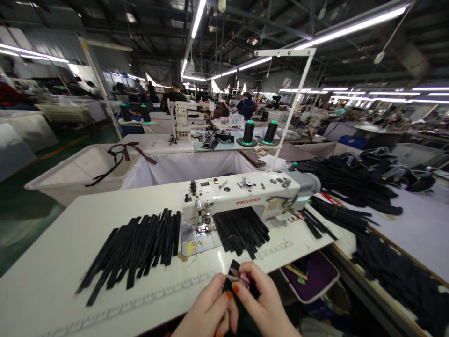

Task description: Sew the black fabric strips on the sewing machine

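Note:
In front of the sewing machine, my left hand (210,306) pinches a black fabric strip (234,265) near the table's front edge. Close against it, my right hand (263,295) is closed on small scissors (244,279) with a pink handle, the metal blades lying at the strip. Most of the handle is hidden by my fingers. Beyond both hands stands the white sewing machine (228,203). A fanned pile of black strips (136,252) lies left of the needle, and another bunch of strips (242,229) rests under the machine arm.
A printed ruler (168,286) runs along the front of the white table (52,285). An open purple-lined bin (317,278) sits below at the right. Black fabric pieces (351,185) cover the side table. Behind stand cloth-lined bins (189,166), thread cones (248,133) and other people.

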Motion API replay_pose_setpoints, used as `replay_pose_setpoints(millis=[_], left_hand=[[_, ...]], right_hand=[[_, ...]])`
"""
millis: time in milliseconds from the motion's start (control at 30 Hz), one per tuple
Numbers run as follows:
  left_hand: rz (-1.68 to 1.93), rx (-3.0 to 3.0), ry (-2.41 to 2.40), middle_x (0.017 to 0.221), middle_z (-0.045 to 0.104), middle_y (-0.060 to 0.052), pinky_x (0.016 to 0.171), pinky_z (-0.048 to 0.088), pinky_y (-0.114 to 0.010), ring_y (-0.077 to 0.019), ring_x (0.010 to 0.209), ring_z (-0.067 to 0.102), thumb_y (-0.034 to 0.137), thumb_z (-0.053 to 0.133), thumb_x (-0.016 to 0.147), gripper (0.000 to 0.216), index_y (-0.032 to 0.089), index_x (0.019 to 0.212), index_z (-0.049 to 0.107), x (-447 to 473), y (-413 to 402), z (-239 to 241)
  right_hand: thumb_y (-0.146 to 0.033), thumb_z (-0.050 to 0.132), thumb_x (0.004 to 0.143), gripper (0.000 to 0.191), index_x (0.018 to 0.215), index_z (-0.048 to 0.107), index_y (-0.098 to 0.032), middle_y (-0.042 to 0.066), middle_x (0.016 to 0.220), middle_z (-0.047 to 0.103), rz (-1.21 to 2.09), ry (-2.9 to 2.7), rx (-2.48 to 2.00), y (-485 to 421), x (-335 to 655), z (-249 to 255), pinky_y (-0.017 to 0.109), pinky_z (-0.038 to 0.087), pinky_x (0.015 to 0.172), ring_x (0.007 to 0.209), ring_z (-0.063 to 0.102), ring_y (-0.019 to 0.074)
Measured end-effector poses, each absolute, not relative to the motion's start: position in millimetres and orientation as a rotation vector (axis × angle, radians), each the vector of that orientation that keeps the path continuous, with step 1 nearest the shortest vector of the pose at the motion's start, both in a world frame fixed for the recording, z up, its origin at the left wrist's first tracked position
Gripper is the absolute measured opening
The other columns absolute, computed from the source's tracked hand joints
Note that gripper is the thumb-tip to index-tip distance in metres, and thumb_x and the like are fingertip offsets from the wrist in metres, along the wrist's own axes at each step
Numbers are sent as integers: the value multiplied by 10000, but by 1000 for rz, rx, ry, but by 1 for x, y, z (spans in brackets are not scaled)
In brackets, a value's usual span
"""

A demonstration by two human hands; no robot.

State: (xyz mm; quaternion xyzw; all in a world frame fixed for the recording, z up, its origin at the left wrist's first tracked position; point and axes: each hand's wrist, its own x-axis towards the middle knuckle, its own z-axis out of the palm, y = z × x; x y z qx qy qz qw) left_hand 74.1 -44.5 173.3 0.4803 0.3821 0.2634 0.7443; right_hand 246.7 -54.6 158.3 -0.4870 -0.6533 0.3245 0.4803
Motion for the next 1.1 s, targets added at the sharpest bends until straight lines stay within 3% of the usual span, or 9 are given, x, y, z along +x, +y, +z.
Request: replay_pose_setpoints(millis=[167,267,367,533,667,867,967,1100], left_hand=[[775,956,890,664,605,13,383,279,-191,-82,410,357,643,502,926,449,198,974,537,75,-43,170],[990,1000,964,771,627,-24,616,482,-255,-165,660,561,585,610,887,394,191,887,619,73,-37,174],[1126,1161,1027,840,619,-41,829,482,-299,-215,841,568,531,699,840,342,198,768,665,69,-32,177],[1055,1201,995,840,638,-64,657,505,-280,-204,716,579,586,710,814,395,192,806,728,64,-35,167],[1016,1220,1057,906,696,-87,764,534,-317,-252,816,639,548,713,828,371,193,932,746,61,-38,163],[922,1518,1236,631,633,-49,609,460,-274,-207,612,556,475,694,844,358,200,615,679,55,-32,170],[887,1575,1231,608,627,-50,576,437,-268,-201,593,553,475,655,865,390,195,594,674,56,-31,168],[966,1342,1206,592,653,-56,540,470,-264,-202,556,593,518,724,796,388,188,595,688,59,-35,163]], right_hand=[[-376,645,921,198,1054,614,-233,2,813,615,812,-1357,-1168,-54,246,155,232,506,632,703,594,164],[-278,690,874,181,1042,643,-232,0,810,632,713,-1465,-1173,-53,241,155,227,502,618,678,603,159],[-196,647,869,165,1030,654,-231,-5,765,612,596,-1572,-1099,-51,229,158,231,488,584,635,586,153],[-119,472,906,273,1111,624,-217,40,824,656,351,-1759,-1027,-48,221,162,263,503,596,694,638,181],[-145,405,975,287,1187,596,-175,50,785,647,24,-1987,-1055,-48,226,166,278,460,544,621,610,182],[-211,351,1050,284,1048,628,-152,33,692,602,-201,-2224,-1060,-46,234,176,308,388,499,562,555,189],[-199,303,1037,330,961,622,-165,39,693,584,-186,-2252,-1047,-45,232,174,314,384,506,569,543,196],[-238,368,1009,252,910,595,-194,28,701,570,-151,-2117,-1090,-38,233,164,295,400,534,577,541,186]])
